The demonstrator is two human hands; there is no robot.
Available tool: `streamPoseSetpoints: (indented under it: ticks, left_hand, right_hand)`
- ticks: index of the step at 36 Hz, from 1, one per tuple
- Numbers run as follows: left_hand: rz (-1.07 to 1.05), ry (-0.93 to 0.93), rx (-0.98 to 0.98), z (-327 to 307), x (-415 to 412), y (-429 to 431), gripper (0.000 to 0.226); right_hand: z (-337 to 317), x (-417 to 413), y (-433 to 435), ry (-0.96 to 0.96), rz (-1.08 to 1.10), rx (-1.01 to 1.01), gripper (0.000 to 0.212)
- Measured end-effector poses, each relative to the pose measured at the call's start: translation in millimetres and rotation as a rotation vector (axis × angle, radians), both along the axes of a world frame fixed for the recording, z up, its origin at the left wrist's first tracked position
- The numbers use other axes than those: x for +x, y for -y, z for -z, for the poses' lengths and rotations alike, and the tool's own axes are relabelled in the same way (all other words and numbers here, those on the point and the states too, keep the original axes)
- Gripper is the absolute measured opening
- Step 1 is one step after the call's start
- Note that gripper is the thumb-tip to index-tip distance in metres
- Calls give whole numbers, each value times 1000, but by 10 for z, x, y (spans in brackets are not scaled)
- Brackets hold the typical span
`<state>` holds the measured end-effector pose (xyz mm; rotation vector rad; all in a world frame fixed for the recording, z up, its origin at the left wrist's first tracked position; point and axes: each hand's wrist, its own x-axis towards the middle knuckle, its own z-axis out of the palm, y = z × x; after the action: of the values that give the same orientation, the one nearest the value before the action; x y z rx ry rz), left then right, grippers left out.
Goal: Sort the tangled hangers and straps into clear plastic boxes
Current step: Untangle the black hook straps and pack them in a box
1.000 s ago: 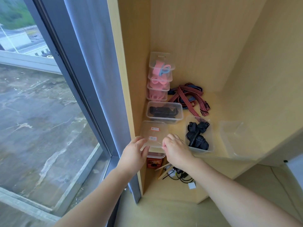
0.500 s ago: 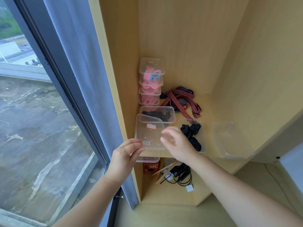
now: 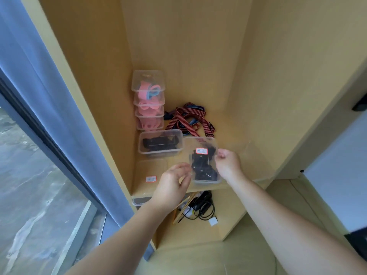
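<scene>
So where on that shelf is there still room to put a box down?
The shelf is bare on its right side, between the striped straps and the right wall, though a faint clear box may sit there. The left side is crowded: stacked pink boxes, a black-filled box and a lid.

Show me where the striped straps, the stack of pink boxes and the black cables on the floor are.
striped straps [image 3: 188, 121]: head view, on a red-striped band.
stack of pink boxes [image 3: 149, 100]: head view, on the middle box's front.
black cables [image 3: 202, 208]: head view, on the coiled bundle.
</scene>
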<state>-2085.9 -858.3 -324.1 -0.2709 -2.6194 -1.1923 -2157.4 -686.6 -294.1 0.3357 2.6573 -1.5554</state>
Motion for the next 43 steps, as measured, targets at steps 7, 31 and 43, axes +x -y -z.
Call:
streamPoseSetpoints:
  ticks: [7, 31, 43]
  left_hand:
    - [-142, 177, -10, 4, -299, -260, 28]
    - [-298, 359, -134, 23, -811, -294, 31]
    - [-36, 281, -492, 202, -915, -344, 54]
  right_hand:
    - [44, -142, -120, 28, -8, 192, 33]
    - [339, -341, -160, 28, -342, 623, 56]
    - [437, -371, -162, -110, -534, 806, 65]
